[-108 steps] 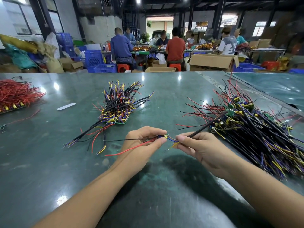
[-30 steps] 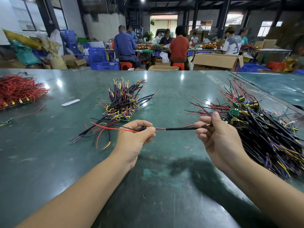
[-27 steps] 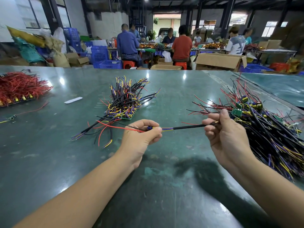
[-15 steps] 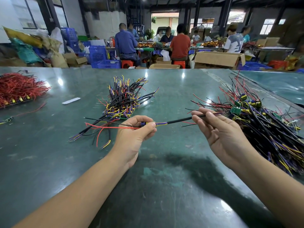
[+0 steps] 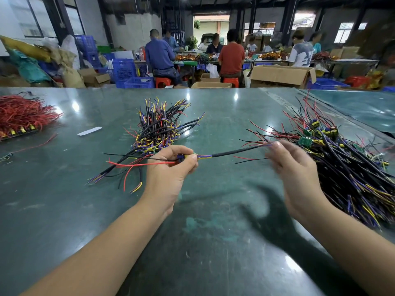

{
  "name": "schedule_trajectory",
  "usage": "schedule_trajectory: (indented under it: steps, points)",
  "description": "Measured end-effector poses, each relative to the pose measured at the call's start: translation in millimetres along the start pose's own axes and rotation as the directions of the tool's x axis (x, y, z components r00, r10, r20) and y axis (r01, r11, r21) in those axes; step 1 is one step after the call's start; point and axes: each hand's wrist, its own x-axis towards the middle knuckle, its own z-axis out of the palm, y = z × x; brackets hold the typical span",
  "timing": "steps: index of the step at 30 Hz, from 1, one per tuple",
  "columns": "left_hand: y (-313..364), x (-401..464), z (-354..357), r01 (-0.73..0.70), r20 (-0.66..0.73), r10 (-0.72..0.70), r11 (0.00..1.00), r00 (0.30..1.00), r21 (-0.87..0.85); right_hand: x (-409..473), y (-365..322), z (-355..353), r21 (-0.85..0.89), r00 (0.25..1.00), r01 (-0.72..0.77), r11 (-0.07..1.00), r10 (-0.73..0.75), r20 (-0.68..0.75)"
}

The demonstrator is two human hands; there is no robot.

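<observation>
**Item: wire harness, 1 pc., in hand.** The left hand pinches it between thumb and bent fingers, which close on a small blue-and-yellow part.
- Left of the grip: one red and one black lead stick out over the worktop.
- Right of the grip: purple and yellow leads run into a black sleeve that rises to the right, clear of the worktop.
- The sleeve's bared tip ends at the fingers of the right hand. That hand is blurred and its fingers are loosely extended. Whether they pinch the tip cannot be told.

**Stock on the worktop: 3 heaps.**
- Centre, just beyond the left hand: a pile of black-sleeved harnesses, ends fanned upward, with a few strays trailing near-left.
- Right, behind the right hand: a larger tangle of the same kind. A small green circuit board shows at its near-left edge.
- Far left: a heap of red wires.

**Sundries.**
- White strip, 1 pc., between the red heap and the centre pile. Any lettering is too small to read.

**Far background.**
- Seated people at tables.
- One large open cardboard box.
- Stacked blue crates.
- The dark print on one white shirt is blurred and cannot be read.
</observation>
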Motion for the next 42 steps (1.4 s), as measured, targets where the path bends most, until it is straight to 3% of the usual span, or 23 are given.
schedule_trajectory:
  steps: [1, 3, 4, 5, 6, 8, 11, 14, 18, 21, 26, 30, 34, 39, 42]
  points:
    - [0.0, -0.3, 0.2, -0.027, 0.001, 0.027, 0.998, 1.0, 0.059, 2.1, 1.2, -5.3, -0.218, 0.99, 0.114, 0.969, -0.13, -0.059]
    - [0.9, -1.5, 1.5, -0.043, 0.027, 0.04, 0.992, 0.999, 0.121, 1.8, -2.5, -11.3, -0.563, 0.873, 0.42, 0.712, -0.487, 0.036]
    - [1.5, -3.2, 2.6, -0.039, 0.053, 0.032, 0.99, 0.998, 0.132, -0.6, -3.8, -10.3, -0.618, 0.764, 0.579, 0.531, -0.618, 0.185]
    - [2.2, -5.7, 4.3, -0.028, 0.087, 0.017, 0.99, 0.996, 0.137, -3.6, -3.2, -7.6, -0.607, 0.66, 0.701, 0.375, -0.663, 0.353]
    - [2.5, -8.7, 6.2, -0.009, 0.13, -0.008, 0.991, 0.991, 0.131, -8.0, -0.3, -3.7, -0.561, 0.596, 0.777, 0.287, -0.623, 0.507]
    - [3.0, -14.0, 10.0, 0.048, 0.211, -0.066, 0.995, 0.975, 0.089, -19.2, 5.5, 7.2, -0.539, 0.632, 0.775, 0.33, -0.395, 0.667]
    - [4.6, -14.5, 10.3, 0.161, 0.264, -0.153, 0.987, 0.952, -0.01, -22.0, 11.9, 9.2, -0.579, 0.683, 0.707, 0.406, -0.181, 0.707]
    - [6.1, -8.4, 4.6, 0.252, 0.266, -0.24, 0.968, 0.934, -0.008, -18.4, 11.4, 5.2, -0.542, 0.647, 0.745, 0.389, -0.225, 0.728]
    - [5.6, 3.0, -5.2, 0.199, 0.127, -0.201, 0.98, 0.971, 0.032, -17.5, 10.8, 5.4, -0.542, 0.665, 0.733, 0.412, -0.263, 0.699]
    - [8.9, 15.3, -17.4, 0.155, -0.059, -0.159, 0.986, 0.986, -0.064, -14.7, 11.7, 2.1, -0.544, 0.667, 0.732, 0.409, -0.274, 0.693]
    - [17.9, 34.6, -43.8, 0.127, -0.284, -0.218, 0.943, 0.934, -0.307, -10.3, 13.3, -2.3, -0.593, 0.699, 0.714, 0.373, -0.327, 0.636]
    - [17.1, 36.0, -49.1, 0.148, -0.275, -0.239, 0.938, 0.931, -0.314, -6.4, 8.5, -4.4, -0.617, 0.711, 0.702, 0.355, -0.404, 0.576]
    - [10.5, 33.0, -40.7, 0.163, -0.2, -0.213, 0.956, 0.956, -0.243, 4.2, -7.6, -11.3, -0.7, 0.709, 0.649, 0.297, -0.569, 0.416]
    - [6.2, 34.7, -41.1, 0.148, -0.189, -0.188, 0.967, 0.964, -0.207, 38.6, -36.0, -52.8, -0.92, 0.704, 0.361, 0.152, -0.692, 0.162]
    - [3.9, 34.9, -39.6, 0.147, -0.192, -0.181, 0.973, 0.964, -0.18, 56.8, -41.2, -79.5, -0.997, 0.827, 0.08, 0.011, -0.56, 0.06]
